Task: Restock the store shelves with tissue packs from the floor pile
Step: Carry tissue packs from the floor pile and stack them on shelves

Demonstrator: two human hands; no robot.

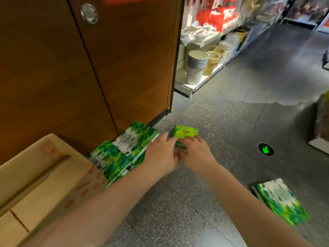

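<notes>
A: Both hands down on the floor, near centre. Left hand (161,154) and right hand (195,151) sit side by side, thumbs touching, fingers curled onto one small green tissue pack (185,133) between them. Pinching it from both sides.

B: Surroundings, big to small?

A: Wooden cabinet (89,68) fills far left. Speckled floor (222,122) open to the right. Cardboard box (35,175) near left. Shelf (194,86) with stacked cups (195,66) far right of the cabinet. Leaf-print tissue packs (122,154) piled against the cabinet base, just left of the hands. One loose leaf-print pack (281,202) near right, well apart.

B: Handling?

A: Looks light, soft, film-wrapped. Judgement: slick and squashy, so grip the short ends, not the faces.

B: Clearance?

A: Cabinet corner and shelf lip are the hard edges, both beyond the pile. Box blocks the near left. Lift straight up, then swing right: floor's open there. Frame is blurred, finger detail is rough.
</notes>
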